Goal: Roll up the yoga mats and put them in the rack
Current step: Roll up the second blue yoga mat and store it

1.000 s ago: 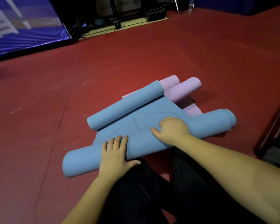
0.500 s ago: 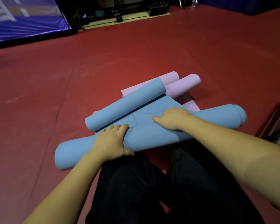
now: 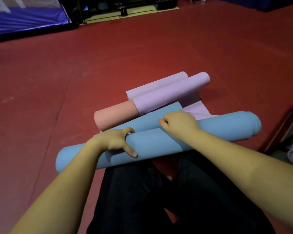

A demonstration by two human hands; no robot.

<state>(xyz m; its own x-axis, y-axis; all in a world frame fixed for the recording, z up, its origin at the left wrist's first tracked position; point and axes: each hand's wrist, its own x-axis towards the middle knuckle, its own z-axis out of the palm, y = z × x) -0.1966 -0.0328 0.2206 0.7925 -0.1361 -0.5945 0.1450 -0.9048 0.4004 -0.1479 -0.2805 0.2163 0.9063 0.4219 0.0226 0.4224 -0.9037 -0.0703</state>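
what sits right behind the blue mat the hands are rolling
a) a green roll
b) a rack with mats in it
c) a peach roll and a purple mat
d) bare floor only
c: a peach roll and a purple mat lie on the floor just beyond the blue mat, which both hands rest on.

The room is dim, with saturated colour and soft, slightly grainy detail. The brightest patch of the red floor (image 3: 142, 53) lies just beyond the purple mat (image 3: 169, 92), fading to dark toward the far edge. A soft shadow falls on the floor to the right of that mat's end. Lines bow near the frame edges from the wide lens. No glare shows.
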